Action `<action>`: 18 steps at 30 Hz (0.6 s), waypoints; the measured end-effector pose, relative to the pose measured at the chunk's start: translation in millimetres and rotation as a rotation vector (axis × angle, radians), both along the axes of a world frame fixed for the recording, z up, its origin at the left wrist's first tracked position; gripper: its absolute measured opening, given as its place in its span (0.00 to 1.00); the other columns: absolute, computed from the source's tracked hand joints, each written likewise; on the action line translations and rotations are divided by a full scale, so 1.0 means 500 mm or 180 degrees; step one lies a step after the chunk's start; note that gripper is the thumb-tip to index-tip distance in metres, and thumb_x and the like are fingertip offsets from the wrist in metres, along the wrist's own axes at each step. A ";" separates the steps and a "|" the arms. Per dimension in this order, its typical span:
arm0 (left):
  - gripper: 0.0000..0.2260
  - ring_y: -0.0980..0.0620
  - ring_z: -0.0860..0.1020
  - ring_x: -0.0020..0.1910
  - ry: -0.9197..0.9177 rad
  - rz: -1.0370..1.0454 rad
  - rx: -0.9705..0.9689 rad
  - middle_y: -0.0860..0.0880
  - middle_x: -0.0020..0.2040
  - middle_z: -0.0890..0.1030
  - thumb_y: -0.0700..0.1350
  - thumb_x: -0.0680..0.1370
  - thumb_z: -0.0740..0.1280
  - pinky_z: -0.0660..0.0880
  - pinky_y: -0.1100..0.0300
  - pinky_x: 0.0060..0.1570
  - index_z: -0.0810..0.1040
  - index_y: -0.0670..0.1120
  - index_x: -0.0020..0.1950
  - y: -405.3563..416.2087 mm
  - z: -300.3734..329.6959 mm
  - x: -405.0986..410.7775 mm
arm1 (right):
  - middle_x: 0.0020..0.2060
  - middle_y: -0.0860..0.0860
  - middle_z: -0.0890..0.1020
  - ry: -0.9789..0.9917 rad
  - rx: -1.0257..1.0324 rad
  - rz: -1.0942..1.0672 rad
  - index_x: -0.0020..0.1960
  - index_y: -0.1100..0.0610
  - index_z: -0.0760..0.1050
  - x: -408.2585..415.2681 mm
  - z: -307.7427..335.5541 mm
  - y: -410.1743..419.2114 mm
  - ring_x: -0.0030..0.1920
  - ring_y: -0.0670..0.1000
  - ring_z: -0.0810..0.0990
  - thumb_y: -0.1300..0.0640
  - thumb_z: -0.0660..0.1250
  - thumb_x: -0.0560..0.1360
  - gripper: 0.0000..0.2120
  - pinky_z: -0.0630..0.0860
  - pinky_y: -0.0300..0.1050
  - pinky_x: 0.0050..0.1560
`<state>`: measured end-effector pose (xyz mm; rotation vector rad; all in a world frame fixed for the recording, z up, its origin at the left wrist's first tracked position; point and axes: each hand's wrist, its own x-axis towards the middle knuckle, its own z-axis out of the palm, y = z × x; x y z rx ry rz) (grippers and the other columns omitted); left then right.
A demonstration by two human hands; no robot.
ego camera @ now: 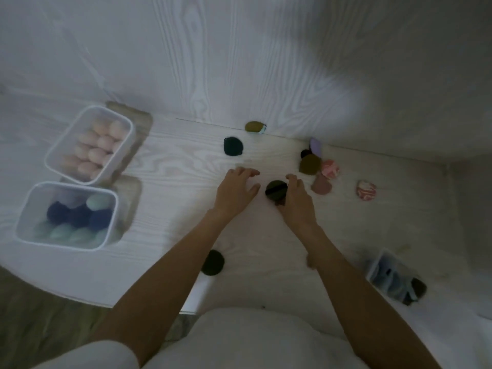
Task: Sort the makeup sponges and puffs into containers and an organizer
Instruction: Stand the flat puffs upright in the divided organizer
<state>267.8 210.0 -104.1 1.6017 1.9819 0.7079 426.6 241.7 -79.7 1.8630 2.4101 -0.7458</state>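
A dark round puff with a band across its face is held at its right edge by the right hand, whose fingers are curled over its rim; whether it is lifted off the bench cannot be told. The left hand is just beside it on the left, fingers spread and loose, with nothing in it. The puff's band is seen to run slantwise, from lower left to upper right. The organizer, where dark puffs already stand, lies well to the near right of the hands, so the right hand is judged the nearer for the carry. The two tubs of sponges are placed far to the left. Other puffs are scattered beyond the hands, and one near the bench's front edge.
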 end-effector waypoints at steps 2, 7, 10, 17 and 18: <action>0.16 0.45 0.71 0.61 0.0294 -0.0799 0.0339 0.47 0.63 0.76 0.46 0.77 0.65 0.70 0.54 0.58 0.74 0.47 0.65 -0.018 0.000 0.033 | 0.61 0.62 0.72 0.0017 -0.0006 -0.0057 0.71 0.63 0.58 0.055 0.009 -0.016 0.55 0.60 0.75 0.63 0.66 0.74 0.28 0.71 0.49 0.52; 0.21 0.49 0.59 0.72 0.1164 -0.2117 -0.0175 0.54 0.74 0.63 0.50 0.80 0.58 0.57 0.52 0.66 0.62 0.52 0.73 -0.050 -0.003 0.122 | 0.58 0.62 0.73 0.0169 -0.0032 0.0075 0.63 0.65 0.69 0.159 0.036 -0.064 0.55 0.61 0.74 0.72 0.63 0.70 0.21 0.68 0.48 0.55; 0.21 0.49 0.59 0.72 0.1416 -0.1848 -0.0380 0.52 0.73 0.64 0.50 0.80 0.57 0.53 0.51 0.68 0.64 0.50 0.73 -0.062 0.007 0.161 | 0.52 0.57 0.75 0.0450 0.0215 -0.0116 0.48 0.63 0.75 0.211 0.062 -0.097 0.46 0.54 0.77 0.68 0.68 0.69 0.08 0.71 0.42 0.44; 0.15 0.46 0.76 0.53 0.0231 -0.1864 0.0876 0.48 0.53 0.80 0.49 0.75 0.58 0.73 0.53 0.52 0.79 0.46 0.56 -0.088 0.108 0.351 | 0.32 0.57 0.81 0.0896 0.0937 -0.1638 0.47 0.62 0.73 0.420 0.135 -0.220 0.29 0.53 0.77 0.56 0.59 0.80 0.10 0.72 0.46 0.32; 0.15 0.47 0.76 0.53 0.0184 -0.2113 0.0898 0.48 0.52 0.80 0.49 0.75 0.58 0.72 0.55 0.51 0.79 0.47 0.56 -0.092 0.118 0.396 | 0.33 0.57 0.81 0.0934 0.0953 -0.1924 0.48 0.62 0.73 0.458 0.136 -0.239 0.30 0.54 0.78 0.57 0.59 0.80 0.09 0.73 0.45 0.33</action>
